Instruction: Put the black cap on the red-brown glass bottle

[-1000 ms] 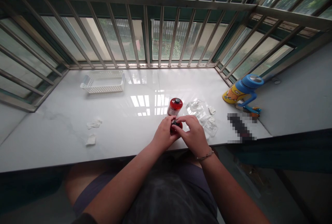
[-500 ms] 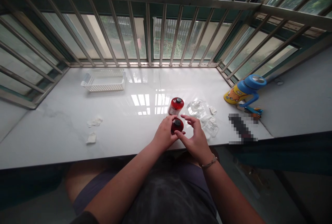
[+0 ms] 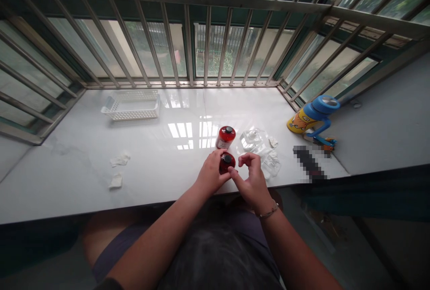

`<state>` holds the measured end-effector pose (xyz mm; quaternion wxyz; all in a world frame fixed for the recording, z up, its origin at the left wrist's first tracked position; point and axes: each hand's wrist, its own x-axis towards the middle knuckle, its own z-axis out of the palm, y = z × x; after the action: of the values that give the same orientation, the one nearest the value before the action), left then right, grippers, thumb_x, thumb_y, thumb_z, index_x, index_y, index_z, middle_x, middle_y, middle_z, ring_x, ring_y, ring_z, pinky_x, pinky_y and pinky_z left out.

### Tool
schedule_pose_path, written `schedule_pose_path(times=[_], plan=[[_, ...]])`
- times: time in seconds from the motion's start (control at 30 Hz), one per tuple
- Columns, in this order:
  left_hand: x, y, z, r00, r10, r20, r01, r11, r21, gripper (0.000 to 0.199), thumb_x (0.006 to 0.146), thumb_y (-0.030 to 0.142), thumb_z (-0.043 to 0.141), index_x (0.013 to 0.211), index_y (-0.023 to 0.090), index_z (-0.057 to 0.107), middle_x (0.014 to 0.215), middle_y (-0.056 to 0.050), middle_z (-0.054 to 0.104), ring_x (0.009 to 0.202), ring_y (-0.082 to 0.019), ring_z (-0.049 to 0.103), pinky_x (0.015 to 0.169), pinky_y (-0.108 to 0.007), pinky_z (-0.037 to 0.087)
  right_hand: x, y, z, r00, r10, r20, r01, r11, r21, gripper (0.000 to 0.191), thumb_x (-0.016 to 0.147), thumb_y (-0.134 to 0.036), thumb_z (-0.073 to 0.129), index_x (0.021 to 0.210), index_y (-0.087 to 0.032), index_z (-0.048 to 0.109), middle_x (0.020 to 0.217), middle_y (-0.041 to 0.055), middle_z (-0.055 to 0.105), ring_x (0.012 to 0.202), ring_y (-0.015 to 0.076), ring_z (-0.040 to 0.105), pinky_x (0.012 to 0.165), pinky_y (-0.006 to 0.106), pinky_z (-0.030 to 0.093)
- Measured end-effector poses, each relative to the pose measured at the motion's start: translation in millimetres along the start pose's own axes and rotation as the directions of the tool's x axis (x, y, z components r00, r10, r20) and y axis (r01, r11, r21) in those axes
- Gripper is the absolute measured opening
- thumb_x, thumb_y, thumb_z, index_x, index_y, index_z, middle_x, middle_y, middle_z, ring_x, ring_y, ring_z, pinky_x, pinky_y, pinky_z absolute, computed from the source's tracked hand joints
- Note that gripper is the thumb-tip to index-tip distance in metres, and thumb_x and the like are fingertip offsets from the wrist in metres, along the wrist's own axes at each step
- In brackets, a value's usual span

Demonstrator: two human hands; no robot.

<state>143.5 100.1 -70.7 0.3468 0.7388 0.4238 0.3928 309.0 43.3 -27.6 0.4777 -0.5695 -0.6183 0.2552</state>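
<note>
Two small red bottles with dark caps stand on the white sill. My left hand is wrapped around the near red bottle at the sill's front edge. Beside it, my right hand has its thumb against the bottle's right side, its fingers curled and empty. The second red bottle stands upright just behind, touched by neither hand.
Crumpled clear plastic wrap lies right of the bottles. A white slotted basket sits at the back left, two white paper scraps at the left front. A yellow-and-blue toy figure stands at the right. Metal window bars close off the back.
My right hand came off the near bottle's cap, spread open, then curled its fingers beside the bottle. My left hand kept its hold on the bottle.
</note>
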Motion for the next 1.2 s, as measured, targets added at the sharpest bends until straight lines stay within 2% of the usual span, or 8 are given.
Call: schedule_pose_path(times=[0.07,0.23,0.4,0.53,0.63,0.9,1.07,1.2], plan=[[0.2,0.2,-0.2,1.000,0.000,0.008,0.000,1.000,0.003,0.073,0.085,0.031,0.089,0.146,0.028,0.050,0.143,-0.013,0.063,0.134,-0.036,0.062,0.116,-0.057,0.051,-0.9,-0.3,-1.5,1.000,-0.010,-0.021,0.010,1.000,-0.013,0.046,0.095,-0.041,0.076,0.130,-0.028,0.049,0.123,0.0094,0.065,0.117,0.0278,0.068,0.113,0.056,0.054],[0.4,0.7,-0.4,1.000,0.013,-0.003,-0.013,1.000,-0.002,0.073,0.084,0.035,0.090,0.145,0.029,0.051,0.143,-0.013,0.063,0.133,-0.036,0.062,0.115,-0.056,0.051,-1.6,-5.7,-0.3,0.995,-0.031,0.098,0.022,0.995,0.099,0.049,0.099,-0.034,0.071,0.139,-0.029,0.043,0.152,0.0140,0.062,0.150,0.0299,0.054,0.125,0.059,0.045],[-0.4,-1.0,0.5,1.000,0.029,-0.006,-0.029,1.000,-0.002,0.071,0.085,0.023,0.084,0.147,0.027,0.049,0.143,-0.013,0.062,0.132,-0.034,0.062,0.115,-0.055,0.051,3.7,-0.9,8.7,1.000,-0.023,-0.013,0.023,0.999,-0.047,0.033,0.101,-0.032,0.068,0.130,-0.028,0.053,0.130,0.0109,0.073,0.125,0.0283,0.070,0.111,0.053,0.057],[-0.4,-2.1,1.2,1.000,0.028,-0.013,-0.028,1.000,-0.006,0.068,0.086,0.021,0.081,0.146,0.025,0.050,0.143,-0.014,0.063,0.133,-0.035,0.062,0.115,-0.055,0.051,10.7,1.8,11.2,0.987,-0.142,-0.072,0.122,0.964,-0.235,0.027,0.098,-0.030,0.072,0.121,-0.027,0.059,0.117,0.0082,0.073,0.112,0.0283,0.069,0.100,0.051,0.060],[-0.1,-2.3,2.0,0.999,0.036,-0.019,-0.036,0.999,-0.005,0.066,0.086,0.022,0.080,0.145,0.024,0.050,0.143,-0.014,0.063,0.132,-0.034,0.063,0.115,-0.055,0.051,13.5,-0.6,10.3,0.981,-0.181,-0.073,0.155,0.950,-0.272,0.023,0.096,-0.027,0.075,0.110,-0.028,0.056,0.113,0.0068,0.073,0.107,0.0282,0.067,0.096,0.050,0.060],[-0.1,-3.5,3.1,0.998,0.045,-0.033,-0.045,0.999,0.007,0.067,0.087,0.028,0.084,0.144,0.023,0.051,0.142,-0.015,0.064,0.131,-0.035,0.064,0.115,-0.055,0.052,13.8,-3.8,11.6,0.994,-0.109,-0.022,0.102,0.973,-0.209,0.027,0.095,-0.032,0.074,0.116,-0.027,0.057,0.118,0.0088,0.069,0.112,0.0294,0.067,0.097,0.049,0.060],[-0.3,-5.1,2.7,0.999,0.049,-0.021,-0.049,0.999,0.009,0.068,0.086,0.023,0.083,0.145,0.024,0.050,0.144,-0.015,0.062,0.134,-0.034,0.062,0.117,-0.056,0.050,14.7,-2.9,14.1,0.999,-0.044,-0.018,0.040,0.982,-0.186,0.026,0.097,-0.036,0.073,0.116,-0.027,0.059,0.116,0.0078,0.068,0.107,0.0285,0.069,0.093,0.050,0.064],[0.0,-2.9,0.7,0.999,0.049,-0.003,-0.049,0.999,0.013,0.068,0.087,0.027,0.084,0.146,0.025,0.049,0.144,-0.015,0.062,0.134,-0.035,0.062,0.116,-0.057,0.051,17.9,-5.5,-0.1,0.992,-0.121,0.043,0.127,0.972,-0.197,0.038,0.098,-0.035,0.072,0.132,-0.028,0.055,0.131,0.0107,0.068,0.124,0.0305,0.066,0.107,0.054,0.058]])
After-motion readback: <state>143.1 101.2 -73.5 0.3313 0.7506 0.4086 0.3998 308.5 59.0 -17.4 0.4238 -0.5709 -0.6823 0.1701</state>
